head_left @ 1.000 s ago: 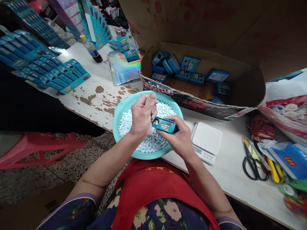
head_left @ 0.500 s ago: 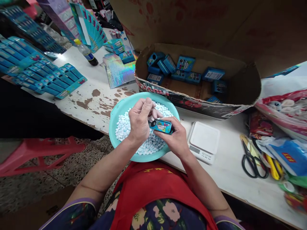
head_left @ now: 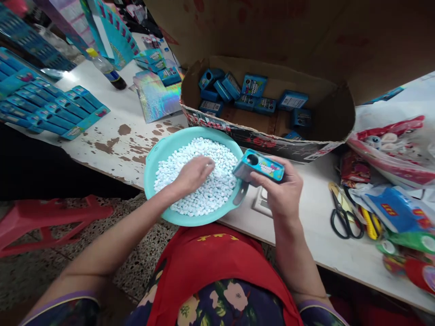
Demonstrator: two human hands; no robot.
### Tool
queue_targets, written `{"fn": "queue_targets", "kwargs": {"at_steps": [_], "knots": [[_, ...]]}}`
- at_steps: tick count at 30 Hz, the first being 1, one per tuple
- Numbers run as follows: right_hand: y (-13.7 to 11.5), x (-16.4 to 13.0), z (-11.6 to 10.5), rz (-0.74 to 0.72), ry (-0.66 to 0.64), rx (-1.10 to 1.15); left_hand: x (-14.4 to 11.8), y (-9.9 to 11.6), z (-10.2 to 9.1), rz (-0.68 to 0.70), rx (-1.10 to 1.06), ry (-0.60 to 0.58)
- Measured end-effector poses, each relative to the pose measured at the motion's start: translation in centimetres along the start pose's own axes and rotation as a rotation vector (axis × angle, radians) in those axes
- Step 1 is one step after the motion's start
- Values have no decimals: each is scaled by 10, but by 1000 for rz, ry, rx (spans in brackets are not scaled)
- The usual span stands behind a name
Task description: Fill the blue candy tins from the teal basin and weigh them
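Observation:
A turquoise plastic basin [head_left: 153, 174] holds a heap of small white candies [head_left: 204, 206]. My left hand [head_left: 194, 175] is down in the basin, its fingers curled against the candies. The fingertips are partly hidden and slightly blurred, so what lies inside them does not show. Over the basin's right rim, my right hand [head_left: 284, 190] is closed around a blue candy tin [head_left: 267, 166]. The tin is tilted, with a dark round hole in its top face toward the basin. Below the tin, a white digital scale [head_left: 261, 203] is mostly covered by the right hand and wrist.
Behind the basin, a cardboard box [head_left: 268, 147] contains several blue tins [head_left: 254, 86]. Filled display trays [head_left: 73, 131], a bottle [head_left: 109, 72] and a holographic sheet [head_left: 154, 102] occupy the left. Scissors [head_left: 341, 217] and bagged goods [head_left: 394, 145] lie right. A red stool [head_left: 50, 217] stands below left.
My left hand has moved down from beside the tin's hole onto the candies. My right hand has carried the tin rightward, off the basin's middle and in front of the scale. The view has shifted slightly.

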State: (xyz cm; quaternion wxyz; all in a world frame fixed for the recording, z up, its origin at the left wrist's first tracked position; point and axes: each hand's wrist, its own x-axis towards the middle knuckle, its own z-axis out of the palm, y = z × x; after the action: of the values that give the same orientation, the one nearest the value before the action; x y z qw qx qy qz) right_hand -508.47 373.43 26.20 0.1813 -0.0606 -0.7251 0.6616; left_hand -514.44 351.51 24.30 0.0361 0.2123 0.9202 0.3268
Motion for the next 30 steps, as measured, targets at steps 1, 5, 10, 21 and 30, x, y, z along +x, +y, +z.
{"fn": "queue_targets", "kwargs": {"at_steps": [1, 5, 10, 21, 30], "knots": [[-1, 3, -11, -39, 61, -31, -4, -5, 8, 58, 175, -127], [-1, 7, -52, -117, 210, -155, -17, -9, 30, 169, 535, -305], [9, -8, -82, -65, 286, -242, -13, -12, 17, -48, 262, -216], [-10, -21, -46, -97, 82, -259, 14, 1, -16, -795, -1469, 210], [-8, -21, 45, -194, -314, -246, 14, 68, -33, -287, -1390, 472]]}}
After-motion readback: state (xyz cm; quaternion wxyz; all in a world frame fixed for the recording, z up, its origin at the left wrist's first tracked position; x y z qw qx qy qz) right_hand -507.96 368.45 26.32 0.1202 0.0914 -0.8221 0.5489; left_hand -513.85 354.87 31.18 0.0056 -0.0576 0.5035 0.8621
